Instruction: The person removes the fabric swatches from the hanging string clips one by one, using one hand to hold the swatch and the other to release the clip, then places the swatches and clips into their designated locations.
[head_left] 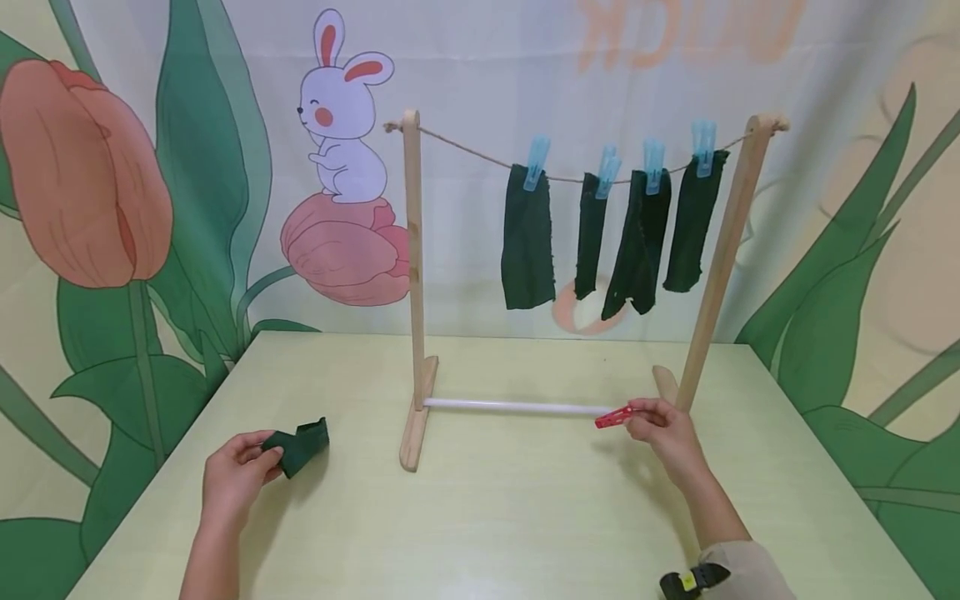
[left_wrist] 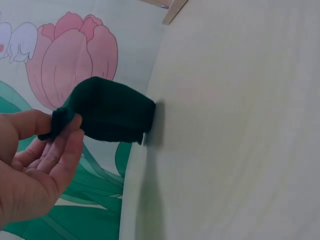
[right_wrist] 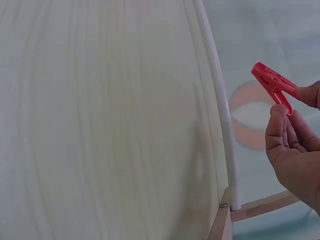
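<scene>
My left hand (head_left: 234, 477) pinches one end of a dark green piece of cloth (head_left: 303, 446) above the left part of the table. In the left wrist view the cloth (left_wrist: 112, 111) sticks out from between thumb and fingers, its free end close to the tabletop. My right hand (head_left: 670, 435) holds a red clothespin (head_left: 613, 417) by its handle ends, in front of the rack's right post. The right wrist view shows the clothespin (right_wrist: 272, 85) between thumb and fingertips. Several dark green cloths (head_left: 528, 242) hang from the rope (head_left: 468, 150), each under a light blue clothespin (head_left: 537, 163).
The wooden rack has a left post (head_left: 413, 258), a right post (head_left: 723, 267) and a white crossbar (head_left: 517, 407) low between them. Its left foot (head_left: 417, 417) rests on the pale table (head_left: 480, 517). Behind hangs a printed backdrop (head_left: 465, 75) with a rabbit and tulips.
</scene>
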